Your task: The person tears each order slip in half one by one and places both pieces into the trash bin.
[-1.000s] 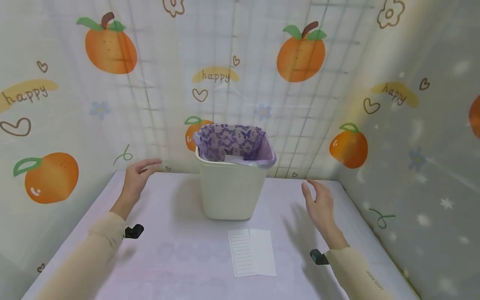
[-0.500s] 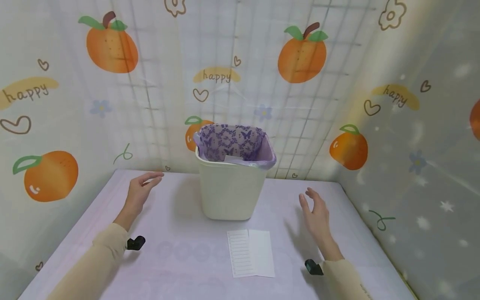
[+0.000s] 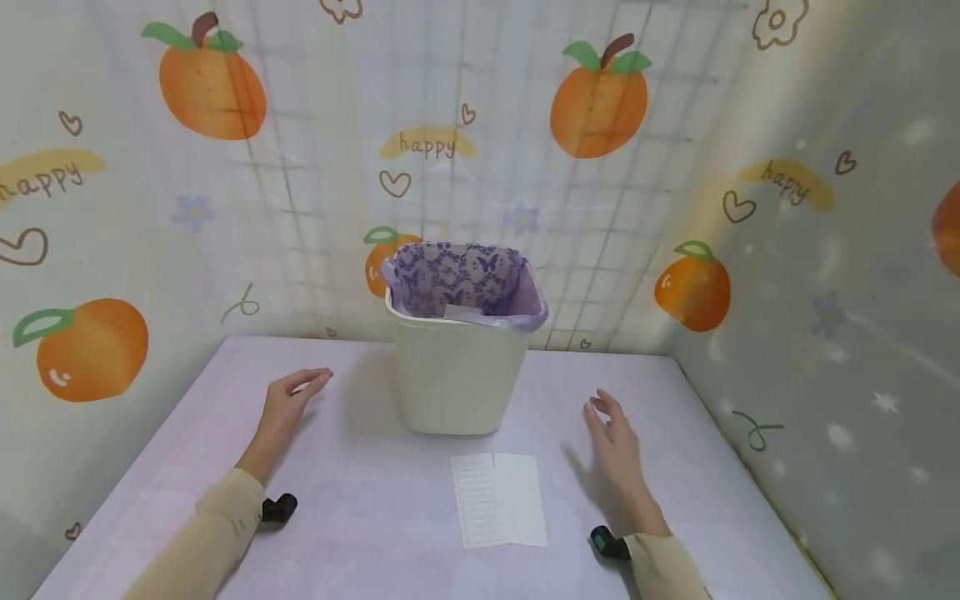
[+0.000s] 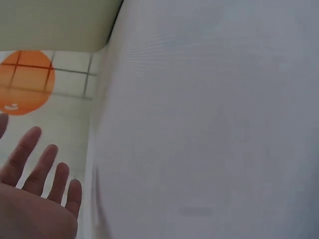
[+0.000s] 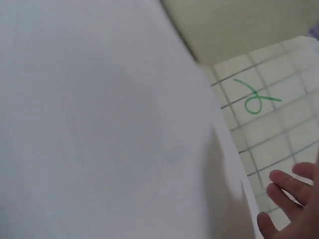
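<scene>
My left hand (image 3: 288, 402) is over the table, left of the bin, with relaxed fingers and nothing in them. In the left wrist view the fingers (image 4: 44, 167) of that hand are spread apart. On the other side, my right hand (image 3: 617, 437) holds nothing and its fingers are loosely bent. A cream waste bin (image 3: 461, 379) stands upright between the hands, lined with a purple butterfly-print bag (image 3: 457, 279). Something pale and flat (image 3: 462, 313) shows inside at the front rim. In front of the bin lies a creased white paper sheet (image 3: 498, 500), its left half lined.
A pale lilac cloth covers the table (image 3: 360, 533). Behind it hangs a curtain (image 3: 330, 217) printed with oranges, and a grid shows through. A grey curtain side (image 3: 847, 400) borders the table on the right. Dark wrist cameras (image 3: 280, 508) sit at both cuffs.
Both hands have come lower and nearer to me, and the right hand has also shifted left, toward the paper. The bin and paper stay in place on the table.
</scene>
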Motion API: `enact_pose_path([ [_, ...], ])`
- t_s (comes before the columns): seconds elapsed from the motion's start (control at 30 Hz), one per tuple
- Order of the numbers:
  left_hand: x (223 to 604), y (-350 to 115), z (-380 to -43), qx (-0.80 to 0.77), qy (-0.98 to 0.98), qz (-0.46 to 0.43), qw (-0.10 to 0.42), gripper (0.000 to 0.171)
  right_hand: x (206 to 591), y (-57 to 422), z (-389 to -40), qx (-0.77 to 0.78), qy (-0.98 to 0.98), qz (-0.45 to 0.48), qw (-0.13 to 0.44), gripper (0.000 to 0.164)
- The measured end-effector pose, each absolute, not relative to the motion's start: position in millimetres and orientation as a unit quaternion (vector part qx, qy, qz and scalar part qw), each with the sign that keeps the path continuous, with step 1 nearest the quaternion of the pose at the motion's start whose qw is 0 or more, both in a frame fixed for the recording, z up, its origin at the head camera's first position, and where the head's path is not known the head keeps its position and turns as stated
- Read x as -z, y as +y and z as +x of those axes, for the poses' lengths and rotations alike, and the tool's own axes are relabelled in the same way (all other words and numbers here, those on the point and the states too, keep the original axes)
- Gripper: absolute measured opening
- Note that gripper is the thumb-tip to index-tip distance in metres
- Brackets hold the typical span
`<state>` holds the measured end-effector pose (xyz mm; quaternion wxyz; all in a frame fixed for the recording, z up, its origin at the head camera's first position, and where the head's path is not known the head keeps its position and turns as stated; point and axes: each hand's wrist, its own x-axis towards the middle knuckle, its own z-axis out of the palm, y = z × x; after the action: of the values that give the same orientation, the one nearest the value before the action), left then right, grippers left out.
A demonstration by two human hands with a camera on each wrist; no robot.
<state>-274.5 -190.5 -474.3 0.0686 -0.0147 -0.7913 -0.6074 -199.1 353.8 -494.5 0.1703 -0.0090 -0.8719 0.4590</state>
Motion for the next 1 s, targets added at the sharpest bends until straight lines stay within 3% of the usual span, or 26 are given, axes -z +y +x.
enact_pose_path([
  [0.27, 492, -202, -266, 0.634, -0.772, 0.004, 0.037, 0.047, 505, 346, -195, -0.480, -0.869, 0.000, 0.121, 0.063],
  [0.6, 509, -188, -259, 0.635, -0.768, -0.025, 0.080, 0.035, 506, 357, -186, -0.429, -0.891, 0.000, 0.151, 0.055],
  [1.0, 505, -188, -257, 0.590, -0.798, -0.005, 0.125, 0.034, 504, 351, -192, -0.415, -0.899, 0.000, 0.143, 0.059],
])
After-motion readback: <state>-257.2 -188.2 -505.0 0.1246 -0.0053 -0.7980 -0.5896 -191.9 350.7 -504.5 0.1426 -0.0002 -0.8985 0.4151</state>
